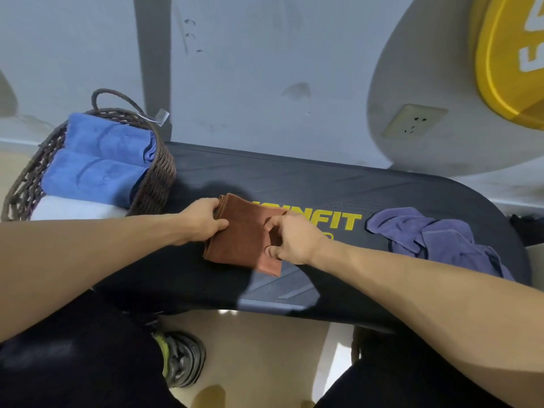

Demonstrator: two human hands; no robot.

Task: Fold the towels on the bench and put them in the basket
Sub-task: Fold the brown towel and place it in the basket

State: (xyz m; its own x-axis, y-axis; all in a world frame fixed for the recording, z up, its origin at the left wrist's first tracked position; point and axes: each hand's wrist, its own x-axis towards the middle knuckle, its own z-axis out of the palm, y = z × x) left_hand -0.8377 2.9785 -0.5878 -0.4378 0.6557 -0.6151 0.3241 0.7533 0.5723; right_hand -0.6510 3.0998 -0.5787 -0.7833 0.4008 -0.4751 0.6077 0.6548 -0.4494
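Nearest the camera, dark trousers and a shoe [184, 359] show below the bench [353, 184]. On the bench's near middle lies the brown towel [244, 234], folded into a compact, roughly rectangular pad. Its long axis seems to run from the far-left corner, toward the basket, to the near-right corner at the bench's front edge. A single lighter flap sticks out at that near-right corner.

The left hand [206, 219] grips the pad's left edge, thumb on top and fingers curled over the far side. The right hand [290, 240] pinches the right edge, with thumb and fingers curled onto the cloth.

The step in hand looks like the last fold or tidy of the brown towel. Next it would need lifting as one pad, both edges held so the layers stay together, and carrying left into the basket.

To the right, well apart, a purple towel [435, 240] lies crumpled and not yet folded. At the bench's left end the wicker basket [156, 178] holds two rolled blue towels [100, 160], with a white towel [73, 209] nearer the camera. A gap for the pad is hard to judge.
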